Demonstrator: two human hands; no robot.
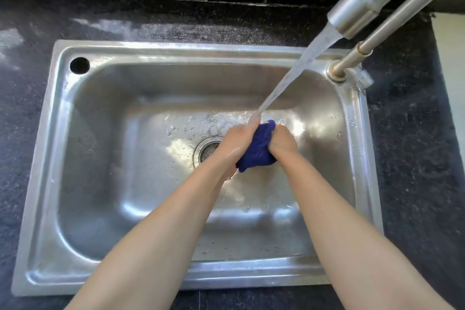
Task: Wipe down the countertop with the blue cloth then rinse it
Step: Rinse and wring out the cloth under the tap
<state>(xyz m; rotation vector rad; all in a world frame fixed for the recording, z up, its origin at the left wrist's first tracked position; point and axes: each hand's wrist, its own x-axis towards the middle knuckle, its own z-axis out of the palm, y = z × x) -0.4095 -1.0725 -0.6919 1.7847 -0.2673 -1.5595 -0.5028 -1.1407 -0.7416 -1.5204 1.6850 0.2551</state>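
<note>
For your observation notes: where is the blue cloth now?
Head view: the blue cloth is bunched between the left hand and right hand, over the sink, just right of the drain.

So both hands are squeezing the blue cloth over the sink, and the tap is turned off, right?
Not quite: the tap is running. The head view shows a stream of water falling onto the blue cloth. The rest holds: the left hand and right hand both grip it over the sink.
</note>
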